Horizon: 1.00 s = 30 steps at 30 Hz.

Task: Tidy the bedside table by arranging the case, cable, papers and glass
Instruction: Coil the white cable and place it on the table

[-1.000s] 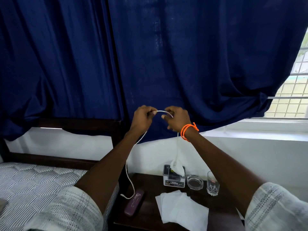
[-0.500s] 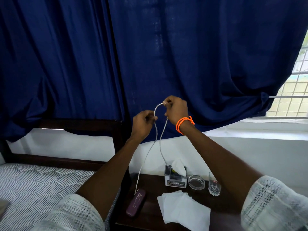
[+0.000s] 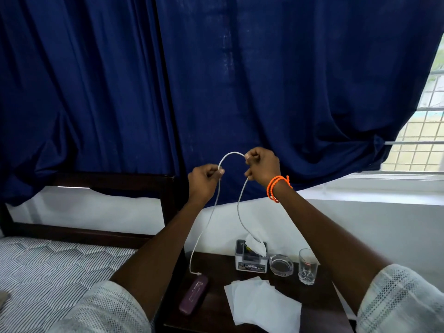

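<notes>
Both hands, left (image 3: pixel 207 177) and right (image 3: pixel 262 164), are pinching the white cable (image 3: pixel 217 207), now drawn apart into a raised loop (coiling appears underway), its ends dangling above the desk (image 3: pixel 216 263) holding case (image 3: pixel 193 294), papers (image 3: pixel 263 306) and glass (image 3: pixel 307 266).

One case (image 3: pixel 193 295), one cable (image 3: pixel 208 219), one glass (image 3: pixel 307 269) (papers (image 3: pixel 262 306) uncountable).
</notes>
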Each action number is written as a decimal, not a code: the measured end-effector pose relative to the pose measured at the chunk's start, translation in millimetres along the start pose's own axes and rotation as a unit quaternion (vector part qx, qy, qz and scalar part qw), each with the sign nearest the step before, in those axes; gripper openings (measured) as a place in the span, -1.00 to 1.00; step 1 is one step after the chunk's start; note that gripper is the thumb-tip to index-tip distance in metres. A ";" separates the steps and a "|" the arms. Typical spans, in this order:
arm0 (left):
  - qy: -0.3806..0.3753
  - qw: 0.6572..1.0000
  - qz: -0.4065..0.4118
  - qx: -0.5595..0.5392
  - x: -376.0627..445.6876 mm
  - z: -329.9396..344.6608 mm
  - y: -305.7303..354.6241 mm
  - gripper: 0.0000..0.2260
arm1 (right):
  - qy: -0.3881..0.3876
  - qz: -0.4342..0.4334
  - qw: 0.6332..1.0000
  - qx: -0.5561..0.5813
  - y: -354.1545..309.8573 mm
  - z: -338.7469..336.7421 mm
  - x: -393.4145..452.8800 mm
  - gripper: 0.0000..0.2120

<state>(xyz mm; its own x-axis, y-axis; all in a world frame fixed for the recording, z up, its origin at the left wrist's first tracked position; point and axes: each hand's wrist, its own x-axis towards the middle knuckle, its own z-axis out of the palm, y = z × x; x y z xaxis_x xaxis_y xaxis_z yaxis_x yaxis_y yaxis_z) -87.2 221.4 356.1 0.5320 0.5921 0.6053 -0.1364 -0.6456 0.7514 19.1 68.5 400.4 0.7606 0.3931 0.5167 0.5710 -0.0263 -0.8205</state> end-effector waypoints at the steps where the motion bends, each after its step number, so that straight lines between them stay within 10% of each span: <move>1: 0.008 1.000 0.012 -0.004 2.5 -2.3 1.9 -0.86 | -0.009 0.003 1.000 -0.018 3.4 -1.9 0.0 -0.91; 11: -0.038 0.984 0.155 0.079 25.1 -12.8 32.1 -0.87 | -0.070 -0.103 0.987 -0.105 -0.9 14.0 -7.1 -0.94; 23: -0.036 0.999 0.032 -0.018 2.0 -4.5 13.5 -0.85 | -0.020 -0.048 0.997 -0.057 -6.1 7.6 1.3 -0.84; 30: -0.055 0.988 0.133 0.052 16.7 -10.7 33.4 -0.84 | -0.096 -0.065 0.991 -0.073 -5.5 5.2 -1.0 -0.80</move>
<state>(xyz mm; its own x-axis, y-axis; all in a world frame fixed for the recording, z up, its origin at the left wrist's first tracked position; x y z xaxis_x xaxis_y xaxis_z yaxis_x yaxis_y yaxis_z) -91.8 214.9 394.1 0.5769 0.3433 0.7412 -0.1995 -0.8207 0.5354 13.5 73.0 403.1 0.6131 0.5690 0.5481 0.7095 -0.0913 -0.6988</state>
